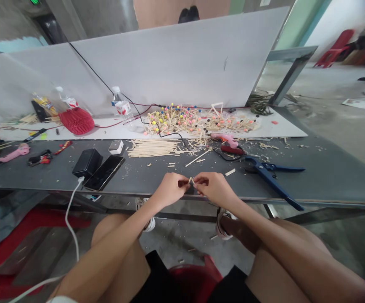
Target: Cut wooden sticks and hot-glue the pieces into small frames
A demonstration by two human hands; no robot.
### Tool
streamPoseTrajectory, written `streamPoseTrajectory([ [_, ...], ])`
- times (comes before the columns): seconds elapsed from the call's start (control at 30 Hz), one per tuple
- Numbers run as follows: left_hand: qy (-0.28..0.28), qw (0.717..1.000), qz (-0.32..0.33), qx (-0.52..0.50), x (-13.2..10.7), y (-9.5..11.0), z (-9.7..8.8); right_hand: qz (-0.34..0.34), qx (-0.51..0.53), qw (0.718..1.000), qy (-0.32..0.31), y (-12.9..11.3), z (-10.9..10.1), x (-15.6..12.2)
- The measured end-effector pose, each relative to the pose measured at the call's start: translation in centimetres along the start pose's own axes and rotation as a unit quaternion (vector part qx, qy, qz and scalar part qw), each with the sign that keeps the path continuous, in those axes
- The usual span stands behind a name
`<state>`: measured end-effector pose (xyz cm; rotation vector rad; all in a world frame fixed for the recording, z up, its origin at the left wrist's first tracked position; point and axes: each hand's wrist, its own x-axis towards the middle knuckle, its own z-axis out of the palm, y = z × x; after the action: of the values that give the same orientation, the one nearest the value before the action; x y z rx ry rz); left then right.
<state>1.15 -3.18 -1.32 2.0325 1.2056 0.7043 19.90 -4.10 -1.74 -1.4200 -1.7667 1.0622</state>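
Fingers (186,182) of both hands closed in a pinch on one small, pale V-shaped piece (191,180), just below frame centre.

Left hand (171,187) has its left leg, right hand (213,184) its right leg; peak up, near front edge of grey bench (337,179). Bundle of thin sticks (154,148) lies flat, mid-frame, left of centre; above it, heap of sticks with coloured tips (182,120) on white board (285,126). Right of centre: pink glue gun (228,139), red grip (232,150) just below. Blue-handled cutter (272,181) at centre right, one handle reaching past bench edge. Centre left: phone (104,172) beside black box (87,162); white cable (71,214) runs to lower left, can't tell which one it plugs into.
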Motion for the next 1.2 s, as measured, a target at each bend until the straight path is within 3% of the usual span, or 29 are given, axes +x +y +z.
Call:
streamPoseTrajectory([
  [0.43,-0.002,0.995,0.021,0.096,-0.3,-0.2,0.6,0.005,-0.173,0.985,0.020,0.0,-0.5,-0.5],
  [0.7,-0.004,0.990,0.029,0.140,-0.4,-0.4,1.1,-0.072,-0.261,0.962,0.029,1.0,0.3,-1.0],
  [1.2,-0.010,0.990,0.026,0.139,-0.3,-0.4,1.2,-0.067,-0.276,0.958,0.019,0.7,0.4,-1.0],
])
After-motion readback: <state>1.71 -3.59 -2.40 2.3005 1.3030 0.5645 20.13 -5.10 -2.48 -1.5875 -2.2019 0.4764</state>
